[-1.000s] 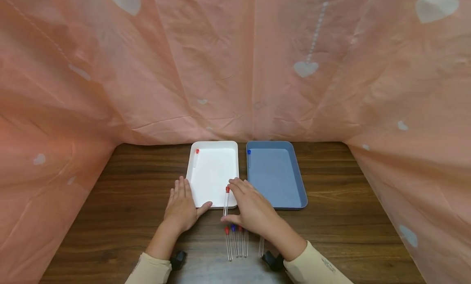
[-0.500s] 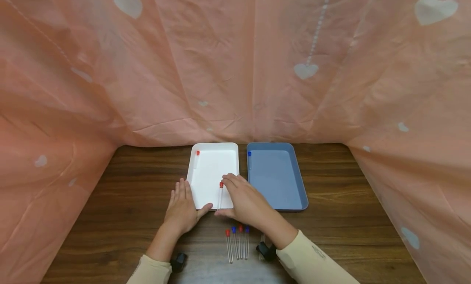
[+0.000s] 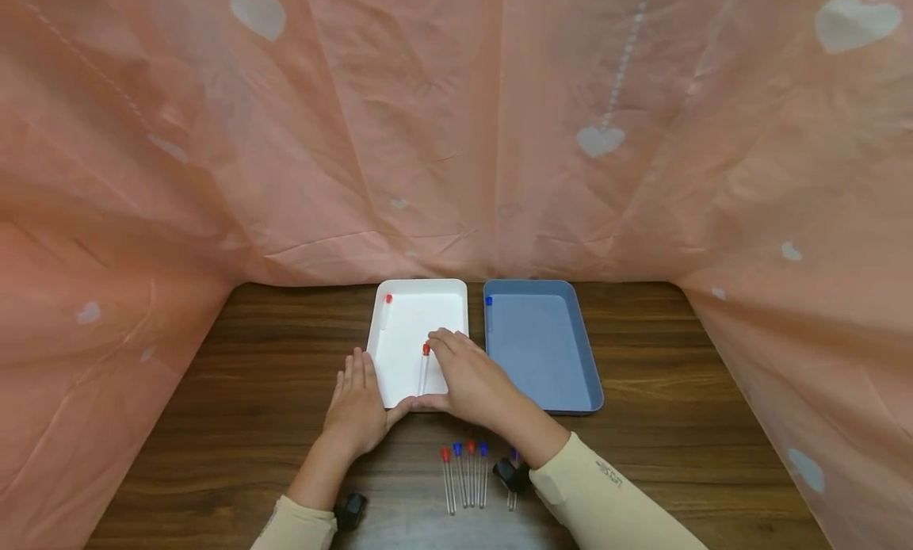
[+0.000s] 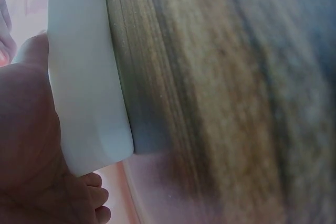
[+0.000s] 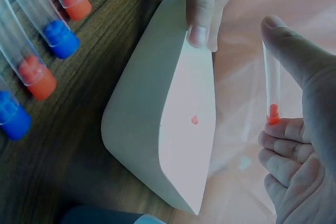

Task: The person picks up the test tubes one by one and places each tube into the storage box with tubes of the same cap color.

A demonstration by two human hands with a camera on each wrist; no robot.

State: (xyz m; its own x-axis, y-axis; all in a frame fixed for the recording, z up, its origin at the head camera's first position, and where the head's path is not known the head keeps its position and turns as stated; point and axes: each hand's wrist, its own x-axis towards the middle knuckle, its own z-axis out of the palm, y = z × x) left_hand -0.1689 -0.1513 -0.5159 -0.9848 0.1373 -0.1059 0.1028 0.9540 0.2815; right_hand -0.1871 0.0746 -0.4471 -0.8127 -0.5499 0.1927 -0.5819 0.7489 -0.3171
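Observation:
My right hand [image 3: 474, 383] holds a clear test tube with a red cap [image 5: 272, 85] between thumb and fingertips, the thumb at its bare end and a finger at the cap. In the head view the tube lies over the front part of the white tray [image 3: 399, 360]. At that tray's front left corner rests my left hand [image 3: 355, 414], fingers straight along the side and thumb at the front rim [image 4: 86, 77]. Another red-capped tube [image 3: 387, 308] lies inside the white tray, by its far left wall.
A blue tray [image 3: 542, 352] stands right of the white one, with a blue-capped tube [image 3: 489, 302] at its far left. Nearer me, several red- and blue-capped tubes [image 3: 467, 475] lie in a row. One more tube [image 3: 512, 500] is partly hidden by the right wrist camera [image 3: 510, 475]. Pink curtain [image 3: 456, 138] encloses the table.
The right hand has carried the red-capped tube left and forward, from the white tray's front right edge to over its interior. The left hand stays at the tray corner.

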